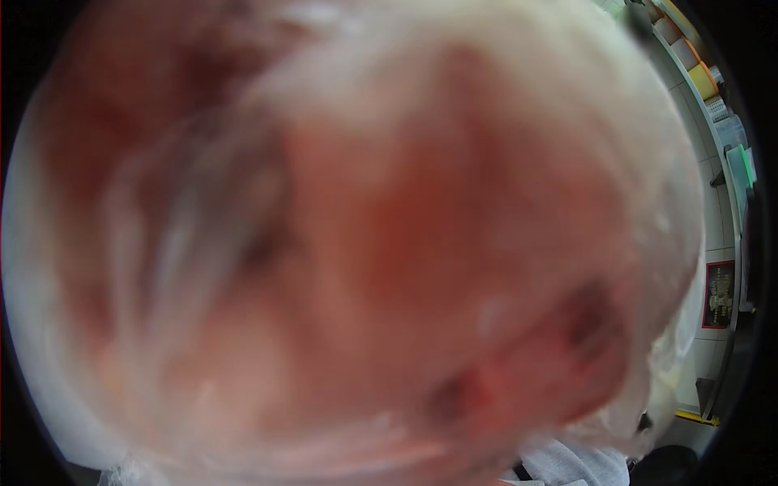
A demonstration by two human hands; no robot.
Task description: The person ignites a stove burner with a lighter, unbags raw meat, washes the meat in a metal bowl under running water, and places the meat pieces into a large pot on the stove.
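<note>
A reddish mass (421, 219) with translucent, whitish film (668, 194) fills most of the view, very close to the camera. I cannot make out either hand, so I cannot tell its state, which one is nearer, or in what direction the mass lies from it. The blurred outline is rounded, its long axis unclear; the film looks thin, glossy and creased.
</note>
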